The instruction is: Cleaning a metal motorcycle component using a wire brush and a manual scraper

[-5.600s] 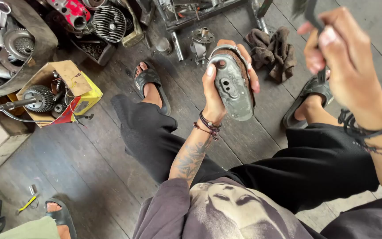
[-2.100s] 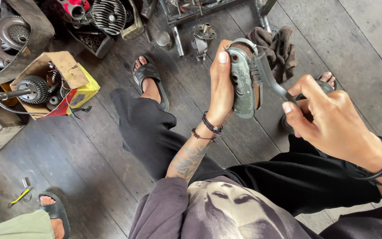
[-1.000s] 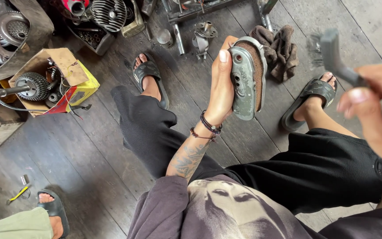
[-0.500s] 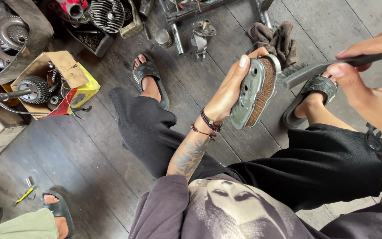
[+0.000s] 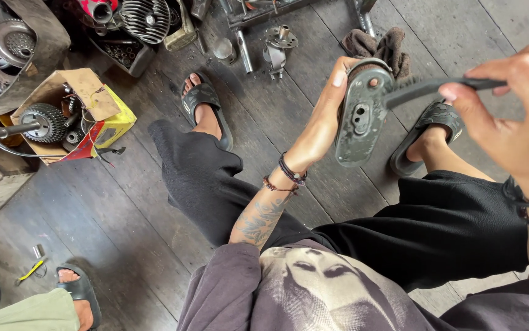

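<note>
My left hand (image 5: 325, 119) grips a grey oval metal engine cover (image 5: 360, 116) from behind and holds it upright over my knees. Its face has a small slotted hole in the middle. My right hand (image 5: 516, 119) holds the dark handle of a brush (image 5: 436, 87). The bristle end of the brush rests against the upper right edge of the cover. I sit with my feet in black sandals on a dark wooden plank floor.
A cardboard box (image 5: 71, 113) with a gear on a shaft stands at the left. Finned engine cylinders (image 5: 145, 18) and metal parts lie along the top. A brown rag (image 5: 375, 46) sits behind the cover. Another person's sandalled foot (image 5: 77, 294) is at the bottom left.
The cover has been turned so that its face points at the camera. My right hand came back down from the right and put the brush against the cover's upper edge.
</note>
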